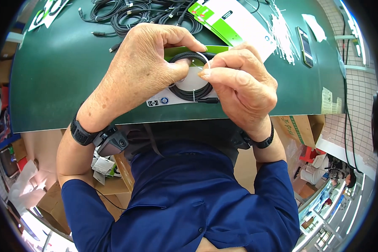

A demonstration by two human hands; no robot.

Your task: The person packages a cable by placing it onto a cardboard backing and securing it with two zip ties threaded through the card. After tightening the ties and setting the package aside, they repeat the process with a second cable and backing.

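Note:
A coil of black braided cable [184,93] lies on a green and white packaging card [192,80] at the table's near edge. My left hand [149,59] grips the coil's upper left, with its thumb inside the ring and its index finger over the top. A thin white cable tie [208,63] loops round the coil's upper right. My right hand [245,80] pinches that tie between thumb and fingertips. Another tie [193,95] circles the lower part of the coil, where a black plug [207,100] points right.
Several coiled black cables [134,17] are heaped at the back. Stacked green and white cards [235,25] lie behind my right hand, beside loose white cable ties [283,35] and a phone [305,46]. One carded cable [48,12] is at the far left. Cardboard boxes [298,130] stand below the green table [63,75].

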